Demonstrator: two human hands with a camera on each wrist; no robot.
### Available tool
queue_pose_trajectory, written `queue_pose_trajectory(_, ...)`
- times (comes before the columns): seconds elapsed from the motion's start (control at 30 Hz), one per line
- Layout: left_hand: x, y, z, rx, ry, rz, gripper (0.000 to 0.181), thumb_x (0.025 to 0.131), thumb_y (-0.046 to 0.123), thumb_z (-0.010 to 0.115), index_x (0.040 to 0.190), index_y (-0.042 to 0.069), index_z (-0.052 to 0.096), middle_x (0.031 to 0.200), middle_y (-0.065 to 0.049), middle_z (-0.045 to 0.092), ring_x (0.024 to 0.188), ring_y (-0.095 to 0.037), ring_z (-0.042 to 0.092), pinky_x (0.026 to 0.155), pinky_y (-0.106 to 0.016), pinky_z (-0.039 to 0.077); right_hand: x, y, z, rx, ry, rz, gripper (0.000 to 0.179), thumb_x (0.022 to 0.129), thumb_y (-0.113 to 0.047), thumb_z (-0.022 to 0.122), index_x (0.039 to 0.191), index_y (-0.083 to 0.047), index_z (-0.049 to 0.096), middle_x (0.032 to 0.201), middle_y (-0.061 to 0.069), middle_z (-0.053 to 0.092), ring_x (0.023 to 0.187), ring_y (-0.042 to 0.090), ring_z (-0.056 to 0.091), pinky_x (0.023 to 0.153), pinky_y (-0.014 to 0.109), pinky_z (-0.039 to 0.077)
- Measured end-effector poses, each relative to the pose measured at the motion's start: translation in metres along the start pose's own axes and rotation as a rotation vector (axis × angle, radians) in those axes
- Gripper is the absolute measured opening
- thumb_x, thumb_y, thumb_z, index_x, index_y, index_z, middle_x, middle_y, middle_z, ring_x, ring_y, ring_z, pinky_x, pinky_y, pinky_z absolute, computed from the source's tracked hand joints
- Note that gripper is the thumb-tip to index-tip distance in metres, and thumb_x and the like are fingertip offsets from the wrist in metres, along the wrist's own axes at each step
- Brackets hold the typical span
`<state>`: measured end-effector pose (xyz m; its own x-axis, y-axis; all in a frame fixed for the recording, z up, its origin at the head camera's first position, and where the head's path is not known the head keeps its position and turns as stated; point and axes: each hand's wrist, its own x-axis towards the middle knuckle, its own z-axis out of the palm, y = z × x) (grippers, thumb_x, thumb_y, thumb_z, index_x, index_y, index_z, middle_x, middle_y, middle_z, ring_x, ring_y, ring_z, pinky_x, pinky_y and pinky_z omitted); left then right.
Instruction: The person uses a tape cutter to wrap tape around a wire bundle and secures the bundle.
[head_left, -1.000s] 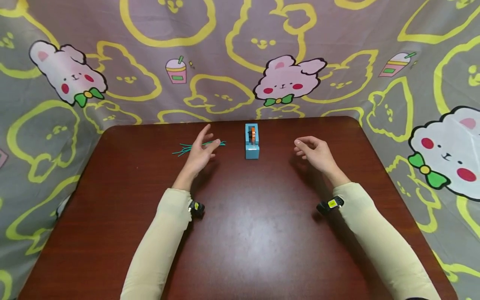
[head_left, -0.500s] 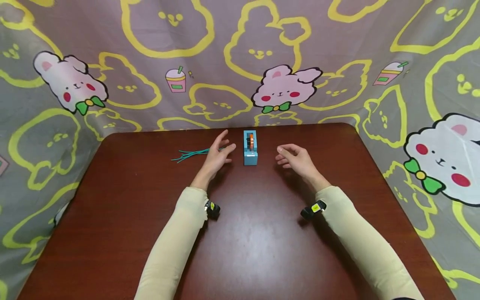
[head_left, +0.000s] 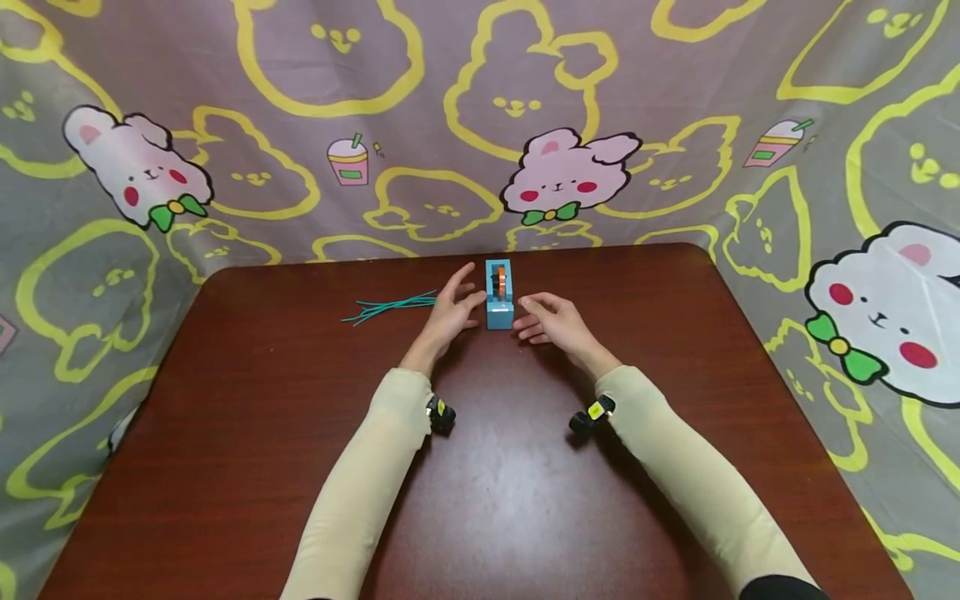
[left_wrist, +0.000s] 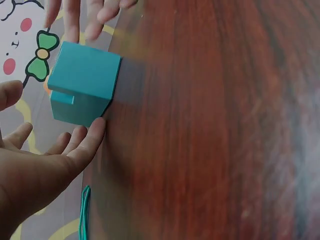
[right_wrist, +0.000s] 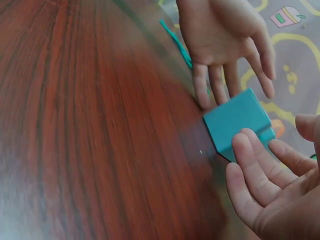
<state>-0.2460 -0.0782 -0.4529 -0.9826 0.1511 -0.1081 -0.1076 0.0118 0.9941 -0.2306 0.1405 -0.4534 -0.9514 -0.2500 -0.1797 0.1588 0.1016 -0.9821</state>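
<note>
A blue tape dispenser [head_left: 500, 317] with an orange roll inside stands near the far edge of the table. My left hand [head_left: 448, 317] is at its left side, fingers spread and loosely bent, fingertips right by the wall. On the other side, my right hand [head_left: 558, 323] is a little apart from it, fingers relaxed. In the left wrist view the dispenser [left_wrist: 85, 75] sits between the fingers of both hands. The right wrist view shows the same dispenser [right_wrist: 240, 120], partly covered by the right fingers [right_wrist: 250, 170].
Several thin teal strands [head_left: 382, 307] lie on the brown table [head_left: 495, 500] to the left of the left hand. A patterned cloth [head_left: 420, 92] hangs behind the table and along its sides. Each wrist carries a small black camera [head_left: 441, 415].
Both hands have come inward to the tape dispenser, the left moving right and the right moving left. The dispenser and strands stay in place on the table; the head view has shifted slightly.
</note>
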Motion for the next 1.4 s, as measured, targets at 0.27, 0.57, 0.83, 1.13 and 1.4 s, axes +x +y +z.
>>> queue_pose_trajectory(0.27, 0.003, -0.001, 0.01, 0.005, -0.002, 0.006, 0.061, 0.101, 0.013, 0.06, 0.156, 0.025, 0.038, 0.147, -0.018, 0.042, 0.123, -0.032, 0.056, 0.091, -0.053, 0.053, 0.005, 0.0, 0.014, 0.022, -0.006, 0.023, 0.039, 0.106, -0.032, 0.055, 0.131, -0.003, 0.057, 0.095, 0.019, 0.074, 0.076, 0.022, 0.072, 0.074, 0.037, 0.059)
queue_pose_trajectory(0.57, 0.006, -0.003, 0.015, 0.017, -0.024, -0.005, 0.058, 0.101, 0.011, 0.059, 0.154, 0.021, 0.041, 0.147, -0.013, 0.047, 0.121, -0.026, 0.058, 0.091, -0.047, 0.054, 0.009, -0.002, 0.021, 0.036, 0.061, 0.036, 0.036, 0.104, -0.026, 0.059, 0.127, 0.001, 0.059, 0.087, 0.017, 0.071, 0.07, 0.018, 0.069, 0.072, 0.035, 0.059)
queue_pose_trajectory(0.83, 0.011, -0.007, 0.014, 0.054, -0.018, 0.014, 0.058, 0.099, 0.007, 0.06, 0.153, 0.017, 0.043, 0.148, -0.012, 0.046, 0.115, -0.024, 0.061, 0.091, -0.042, 0.054, 0.012, -0.005, 0.026, 0.065, 0.09, 0.016, 0.036, 0.104, -0.023, 0.059, 0.126, 0.005, 0.058, 0.077, 0.01, 0.069, 0.064, 0.015, 0.066, 0.067, 0.03, 0.058)
queue_pose_trajectory(1.13, 0.012, -0.006, 0.012, 0.104, -0.026, 0.031, 0.057, 0.101, 0.009, 0.06, 0.154, 0.02, 0.043, 0.148, -0.011, 0.046, 0.116, -0.026, 0.061, 0.092, -0.042, 0.054, 0.013, -0.005, 0.027, -0.003, 0.106, 0.02, 0.038, 0.104, -0.029, 0.059, 0.127, 0.001, 0.06, 0.084, 0.012, 0.068, 0.071, 0.018, 0.066, 0.069, 0.03, 0.057)
queue_pose_trajectory(1.4, 0.012, -0.006, 0.011, 0.129, -0.032, 0.032, 0.057, 0.102, 0.011, 0.059, 0.154, 0.021, 0.042, 0.152, -0.009, 0.042, 0.116, -0.025, 0.061, 0.091, -0.042, 0.054, 0.017, -0.007, 0.026, -0.058, 0.1, 0.052, 0.042, 0.104, -0.034, 0.058, 0.127, 0.001, 0.061, 0.083, 0.008, 0.063, 0.07, 0.016, 0.061, 0.067, 0.027, 0.056)
